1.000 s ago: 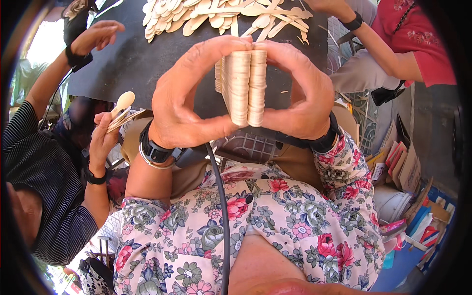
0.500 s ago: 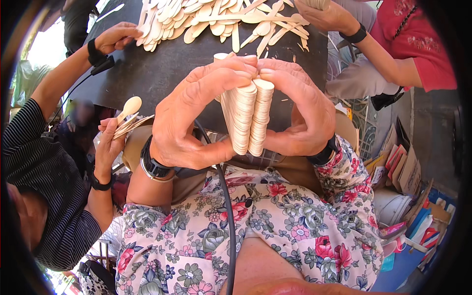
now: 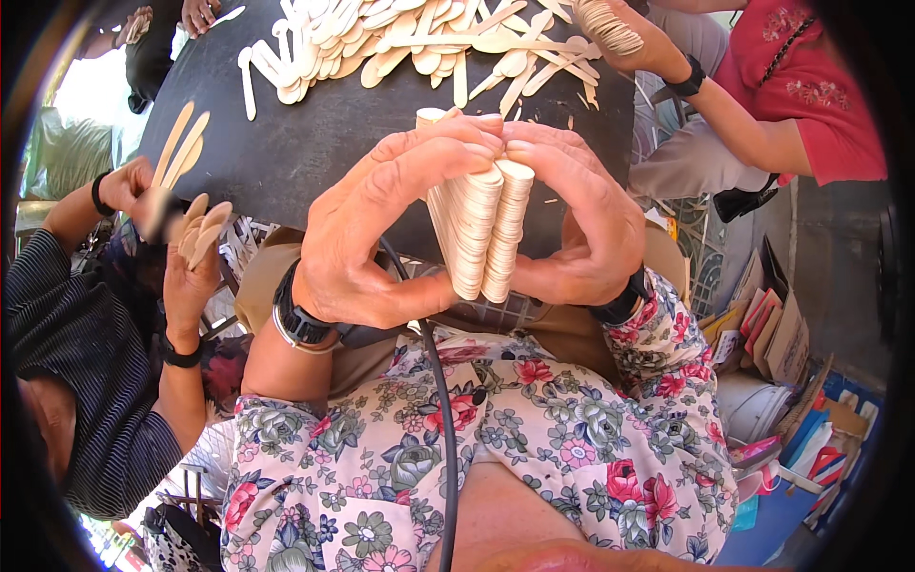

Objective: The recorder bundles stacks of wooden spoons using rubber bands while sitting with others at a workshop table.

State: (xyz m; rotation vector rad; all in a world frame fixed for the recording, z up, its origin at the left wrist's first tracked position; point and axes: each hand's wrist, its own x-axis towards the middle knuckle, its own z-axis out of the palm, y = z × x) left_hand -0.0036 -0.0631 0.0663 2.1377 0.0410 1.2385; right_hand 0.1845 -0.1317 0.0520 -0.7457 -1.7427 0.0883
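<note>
— Arching toward each other, the left hand point(image 3: 348, 238) and the right hand point(image 3: 610, 214) meet in front of the wearer's floral blouse point(image 3: 410, 458). Each makes a rounded C, fingers above, thumb below, with the index fingertips nearly side by side at the top.

— What is between them, and what does it look like?

— Two tight stacks of pale, flat wooden pieces, side by side: the left stack point(image 3: 467, 229) and the right stack point(image 3: 509, 229). Their rounded ends face the wearer in thin, even ridges.

— And how firm is the grip?

— Each hand is closed on its own stack, thumb at the lower edge and fingers at the upper, leaving an open hollow inside each curved palm.

— Where are the stacks?

— Raised at the near side of a smooth, dark table point(image 3: 219, 153), which carries a loose pile of wooden spoons point(image 3: 381, 43) farther back. At the left, a co-worker in a striped shirt point(image 3: 86, 353) holds several loose pieces point(image 3: 202, 234), fanned out.
</note>
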